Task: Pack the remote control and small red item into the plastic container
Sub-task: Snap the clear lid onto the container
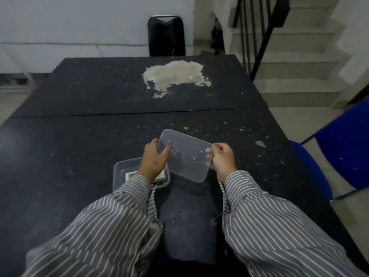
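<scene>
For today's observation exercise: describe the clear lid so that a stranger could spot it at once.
Start at the dark speckled table, near its front edge. Both hands, left hand and right hand, hold the lid tilted above it. Unlike the container beside it, it is flat, shallow and empty.

The container [119, 166] sits near on the surface [79, 156], with the remote [130, 174] in it. The lid [187, 154] is just right of it, held above the surface between 2 hands: left [154, 162], right [223, 159].
</scene>
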